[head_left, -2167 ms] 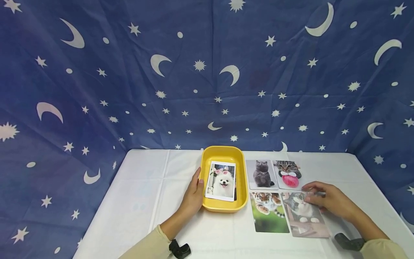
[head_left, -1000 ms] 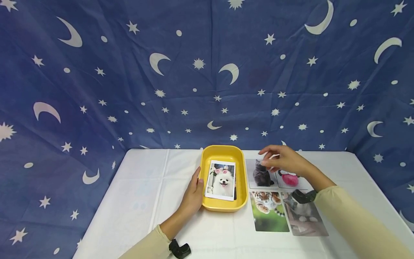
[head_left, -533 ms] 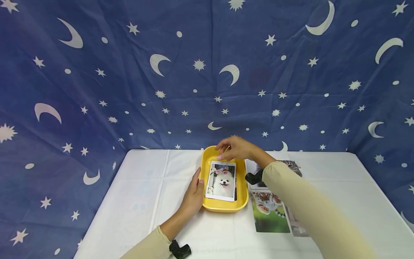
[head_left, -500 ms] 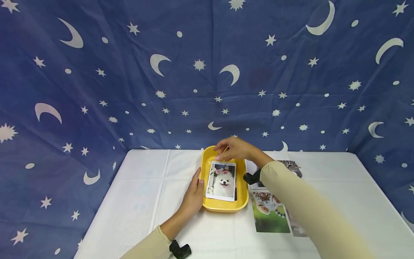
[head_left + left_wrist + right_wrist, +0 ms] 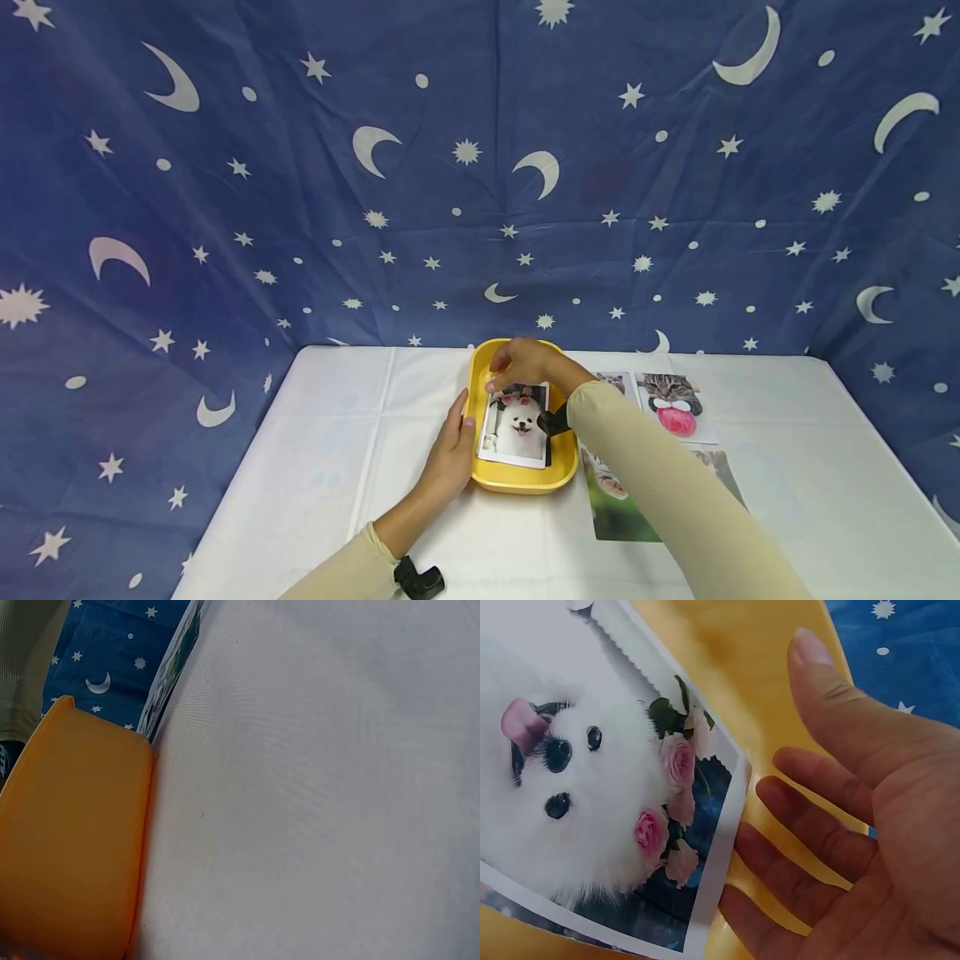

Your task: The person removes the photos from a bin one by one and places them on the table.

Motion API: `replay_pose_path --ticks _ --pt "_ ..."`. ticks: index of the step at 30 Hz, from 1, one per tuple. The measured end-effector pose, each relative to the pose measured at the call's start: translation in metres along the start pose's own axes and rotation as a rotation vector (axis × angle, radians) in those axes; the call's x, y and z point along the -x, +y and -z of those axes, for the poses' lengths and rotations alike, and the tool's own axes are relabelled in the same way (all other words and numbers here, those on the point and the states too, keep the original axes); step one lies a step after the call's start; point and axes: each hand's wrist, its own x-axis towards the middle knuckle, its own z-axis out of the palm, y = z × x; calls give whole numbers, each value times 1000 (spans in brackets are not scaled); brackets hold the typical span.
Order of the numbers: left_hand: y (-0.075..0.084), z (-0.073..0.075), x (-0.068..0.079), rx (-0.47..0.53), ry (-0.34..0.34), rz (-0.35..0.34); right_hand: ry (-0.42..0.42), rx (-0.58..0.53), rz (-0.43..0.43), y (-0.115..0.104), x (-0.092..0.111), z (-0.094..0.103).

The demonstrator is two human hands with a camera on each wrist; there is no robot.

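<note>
We judge four cards (image 5: 672,408) done on the counter (image 5: 322,467), the dog photo (image 5: 517,433) left in the yellow tray (image 5: 517,485). The right hand (image 5: 525,365), thumb spread, touches its edge; the left hand (image 5: 447,457) rests straight-fingered alongside.

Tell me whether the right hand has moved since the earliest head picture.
Yes: against the white table in the head view, the right hand has gone left and away from the person, from the lower-right card to the yellow tray.

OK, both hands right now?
Left hand: against the yellow tray; grip can't be told.
Right hand: open, at the edge of the dog photo.
</note>
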Motion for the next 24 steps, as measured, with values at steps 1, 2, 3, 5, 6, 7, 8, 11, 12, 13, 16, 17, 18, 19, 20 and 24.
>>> replay_pose_path --ticks 1,2,3,5,6,7,8,11,12,13,16,17,18,19,20,24 --pt "0 0 0 0 -1 -1 -1 -2 -8 0 0 -1" --pt "0 0 0 0 -2 0 -1 -7 -14 0 0 -2" --pt "0 -1 0 2 -2 -2 -4 -16 -20 0 0 -3" --pt "0 -1 0 7 -3 0 -11 -29 -22 1 -1 -4" --pt "0 -1 0 8 -2 1 -17 -38 -20 1 -1 -5" --pt "0 -1 0 10 0 2 -22 -42 -17 1 -1 -6" --pt "0 -1 0 13 0 2 -25 -41 -13 1 -1 -6" --pt "-1 -1 0 13 1 7 -30 -20 -7 2 0 -8" --pt "-1 -1 0 12 1 10 -29 -18 -11 3 0 -9" --pt "-1 -1 0 12 0 12 -28 -19 -17 3 1 -9" --pt "-1 -1 0 11 1 16 -30 -48 -23 5 3 -10" --pt "-1 -1 0 10 2 17 -32 -66 -19 5 4 -9" --pt "-1 -1 0 9 2 17 -38 -86 -12 6 5 -9" --pt "-1 -1 0 9 2 16 -48 -113 -4 7 6 -9" --pt "-1 -1 0 9 1 13 -59 -132 10 7 7 -9" --pt "-1 -1 0 6 1 9 -138 -169 59 10 12 -6"
